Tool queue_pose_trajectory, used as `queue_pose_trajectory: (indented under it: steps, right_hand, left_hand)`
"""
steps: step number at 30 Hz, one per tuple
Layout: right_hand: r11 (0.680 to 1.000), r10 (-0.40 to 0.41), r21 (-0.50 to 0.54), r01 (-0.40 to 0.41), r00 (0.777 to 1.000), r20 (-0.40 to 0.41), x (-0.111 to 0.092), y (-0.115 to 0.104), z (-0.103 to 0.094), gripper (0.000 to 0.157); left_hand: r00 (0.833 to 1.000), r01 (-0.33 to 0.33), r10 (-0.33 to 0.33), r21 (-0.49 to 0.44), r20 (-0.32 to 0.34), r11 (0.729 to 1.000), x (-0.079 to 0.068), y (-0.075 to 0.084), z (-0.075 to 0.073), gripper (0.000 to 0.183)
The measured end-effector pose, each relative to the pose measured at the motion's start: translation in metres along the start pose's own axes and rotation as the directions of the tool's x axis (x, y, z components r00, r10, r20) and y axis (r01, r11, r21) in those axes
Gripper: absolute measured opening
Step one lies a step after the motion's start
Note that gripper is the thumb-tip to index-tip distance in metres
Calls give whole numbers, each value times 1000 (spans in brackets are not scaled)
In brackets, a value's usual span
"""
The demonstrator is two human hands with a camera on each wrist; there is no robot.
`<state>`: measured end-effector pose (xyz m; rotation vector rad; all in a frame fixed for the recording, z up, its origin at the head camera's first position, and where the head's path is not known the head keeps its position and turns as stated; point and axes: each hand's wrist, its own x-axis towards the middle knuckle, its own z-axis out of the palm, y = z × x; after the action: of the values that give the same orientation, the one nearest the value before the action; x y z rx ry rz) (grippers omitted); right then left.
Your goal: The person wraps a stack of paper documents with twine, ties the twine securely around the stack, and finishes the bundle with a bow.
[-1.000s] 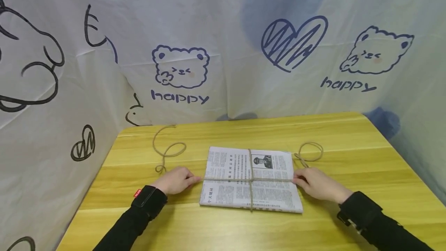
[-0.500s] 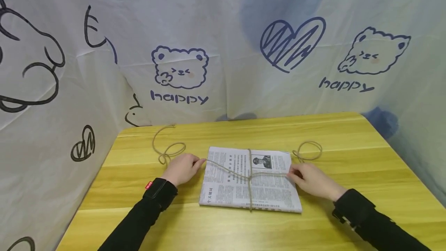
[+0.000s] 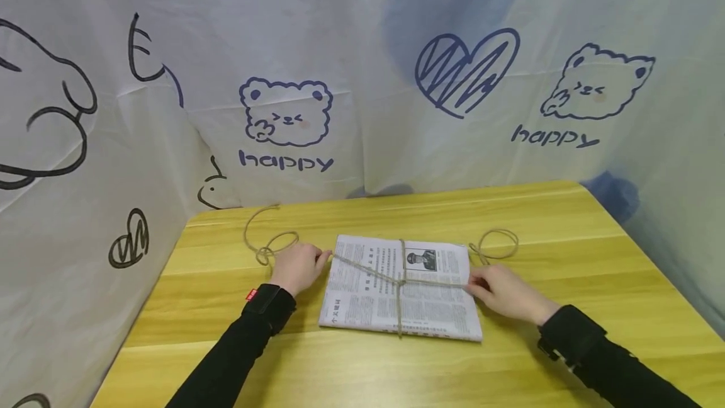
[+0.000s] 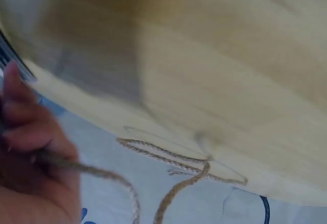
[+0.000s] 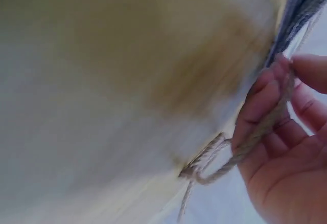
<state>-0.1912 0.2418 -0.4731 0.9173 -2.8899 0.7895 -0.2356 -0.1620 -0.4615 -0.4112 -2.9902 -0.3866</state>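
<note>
A folded stack of newspaper (image 3: 362,307) lies flat on the table, with twine (image 3: 399,310) running over it lengthwise and crosswise and meeting near its middle. At the stack's left edge, my left hand (image 3: 297,267) grips one end of the twine, which slants up to it from the crossing. My right hand (image 3: 504,291) pinches the other end beside the right edge. In the right wrist view the twine (image 5: 260,132) passes over the palm to the thumb and fingertips. The left wrist view shows twine (image 4: 97,172) trailing out of the curled fingers.
A loose tail of twine (image 3: 286,233) curls on the table beyond my left hand, and another coil of twine (image 3: 517,241) lies beyond the right. The wooden table (image 3: 362,373) meets a white cloth (image 3: 362,80) with drawings at the back and sides.
My left hand has moved away from me and slightly right, so its side of the twine now slants upward across the newspaper. My right hand has shifted slightly left with its end.
</note>
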Motion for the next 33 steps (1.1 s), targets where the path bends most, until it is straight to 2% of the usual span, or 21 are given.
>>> queue_pose_trajectory:
  steps: [4, 9, 12, 15, 18, 20, 22, 26, 28, 29, 31, 33]
  right_hand:
    - [998, 42, -45, -42, 999, 8, -4, 5, -1, 20]
    - [993, 82, -83, -82, 997, -1, -8, 6, -6, 13]
    - [994, 59, -96, -61, 998, -18, -10, 0, -10, 4]
    - [994, 9, -106, -15, 998, -56, -12, -9, -14, 15]
    - [991, -67, -124, 54, 992, -104, -14, -19, -16, 23]
    - [985, -121, -136, 104, 985, -124, -16, -24, -17, 25]
    - [978, -177, -135, 161, 977, -122, -18, -29, -16, 27]
    - [970, -226, -97, 223, 974, -22, -23, -34, -9, 39]
    - [973, -209, -86, 212, 977, 49, -27, -35, -5, 51]
    - [976, -195, -85, 202, 977, 80, -28, -35, -3, 57]
    - [978, -176, -89, 188, 976, 128, -32, -35, 0, 67]
    - [981, -160, -87, 175, 975, 153, -34, -35, 3, 73]
  left_hand:
    - [996, 29, -28, -11, 86, 1000, -5, 0, 1, 44]
    - [991, -5, 13, -59, 135, 998, -9, 1, -4, 37]
    - [990, -31, 40, -62, 138, 998, -13, 4, -9, 27]
    - [991, -76, 81, -49, 111, 996, -18, 7, -15, 30]
    - [984, -165, 168, -44, 64, 985, -25, 12, -21, 36]
    - [968, -248, 249, -39, 37, 968, -31, 15, -23, 38]
    - [939, -341, 342, -26, 29, 940, -37, 19, -24, 38]
    - [855, -513, 510, 5, 94, 858, -49, 25, -17, 46]
    - [814, -571, 563, 19, 141, 821, -53, 25, -11, 53]
    - [801, -588, 577, 23, 162, 809, -54, 25, -8, 56]
    - [785, -607, 591, 40, 186, 794, -57, 23, -1, 62]
    - [783, -611, 591, 62, 192, 789, -58, 20, 2, 66]
